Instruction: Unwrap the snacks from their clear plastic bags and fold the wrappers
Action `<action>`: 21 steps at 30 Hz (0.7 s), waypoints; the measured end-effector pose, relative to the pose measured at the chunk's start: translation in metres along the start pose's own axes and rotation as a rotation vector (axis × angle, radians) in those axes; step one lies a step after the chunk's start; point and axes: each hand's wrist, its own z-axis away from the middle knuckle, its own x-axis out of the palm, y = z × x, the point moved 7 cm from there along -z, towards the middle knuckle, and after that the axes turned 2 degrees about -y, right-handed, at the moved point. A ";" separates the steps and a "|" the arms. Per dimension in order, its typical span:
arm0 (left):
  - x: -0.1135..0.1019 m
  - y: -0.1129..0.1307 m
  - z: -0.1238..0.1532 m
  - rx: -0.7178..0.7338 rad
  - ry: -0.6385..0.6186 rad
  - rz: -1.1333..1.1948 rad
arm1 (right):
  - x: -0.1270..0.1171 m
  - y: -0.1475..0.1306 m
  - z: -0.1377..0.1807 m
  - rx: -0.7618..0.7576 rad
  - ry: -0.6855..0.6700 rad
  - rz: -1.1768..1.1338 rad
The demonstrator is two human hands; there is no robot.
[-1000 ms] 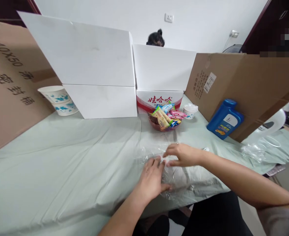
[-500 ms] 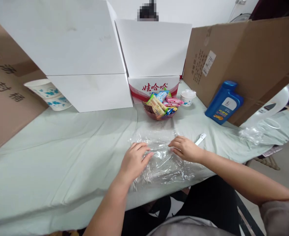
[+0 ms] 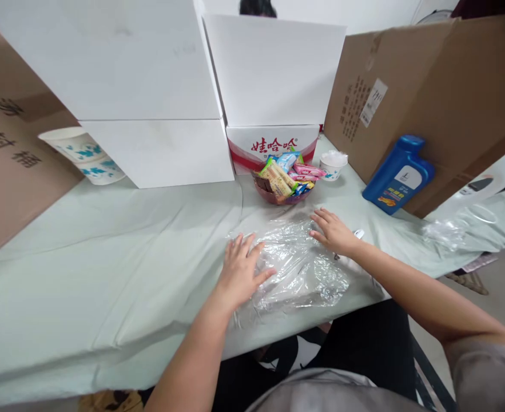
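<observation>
A crumpled clear plastic bag (image 3: pixel 299 266) lies flat on the pale green tablecloth (image 3: pixel 106 252) near the table's front edge. My left hand (image 3: pixel 240 270) rests flat on the bag's left side with fingers spread. On the bag's far right corner lies my right hand (image 3: pixel 331 230), also flat with fingers stretched out. Neither hand grips anything. A small white clip (image 3: pixel 358 233) peeks out just right of my right hand.
Behind the bag stands a red bowl of wrapped snacks (image 3: pixel 284 180), with a small white cup (image 3: pixel 333 165) beside it. A blue bottle (image 3: pixel 398 175) leans on a brown carton (image 3: pixel 428 86). White boxes (image 3: pixel 149 97), stacked paper bowls (image 3: pixel 80 154), more plastic (image 3: pixel 445 232) at right.
Both hands moved apart and farther from me, from pinching the bag's middle to lying flat on it. The bag is spread wider. The camera tilted down.
</observation>
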 end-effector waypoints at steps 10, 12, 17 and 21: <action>0.005 0.022 0.025 0.240 -0.381 0.192 | 0.003 -0.057 0.112 -0.435 -0.272 -0.320; 0.003 0.018 0.024 0.230 -0.352 0.255 | 0.003 -0.050 0.115 -0.395 -0.190 -0.359; -0.008 -0.006 0.018 0.047 -0.277 0.632 | 0.000 -0.028 0.109 -0.152 -0.111 -0.514; -0.018 -0.022 0.014 -0.037 -0.116 0.891 | 0.003 -0.013 0.104 0.046 -0.099 -0.602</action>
